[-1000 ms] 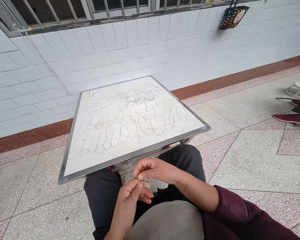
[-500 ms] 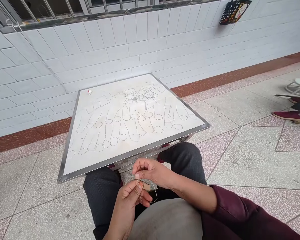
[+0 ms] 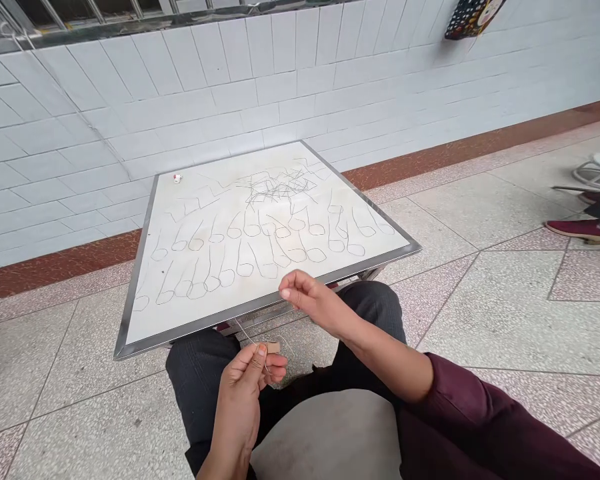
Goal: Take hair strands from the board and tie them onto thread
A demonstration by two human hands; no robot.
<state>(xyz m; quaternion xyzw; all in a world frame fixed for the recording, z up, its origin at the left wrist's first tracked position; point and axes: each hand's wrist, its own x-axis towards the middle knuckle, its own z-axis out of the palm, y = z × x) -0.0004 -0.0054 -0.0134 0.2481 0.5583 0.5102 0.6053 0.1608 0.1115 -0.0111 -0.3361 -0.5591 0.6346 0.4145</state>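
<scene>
Over my lap, my left hand pinches a small tan block between thumb and fingers. A thin wire passes through this grip; one end sticks up to the left, and another stretch curves out to the right. Higher up, close to the front edge of the table, my right hand has its thumb and fingers drawn together, apart from the left hand. Whether anything is between those fingertips cannot be made out. Bent wires with looped ends lie in rows across the white tabletop.
Farther back on the table is a tangled pile of straighter wires. A tiny white and red object sits at the far left corner. Behind stands a white tiled wall. Another person's shoe shows at right.
My right hand has moved up and away from the left hand towards the table edge. My left hand, still holding the block and wire, has shifted slightly left and down.
</scene>
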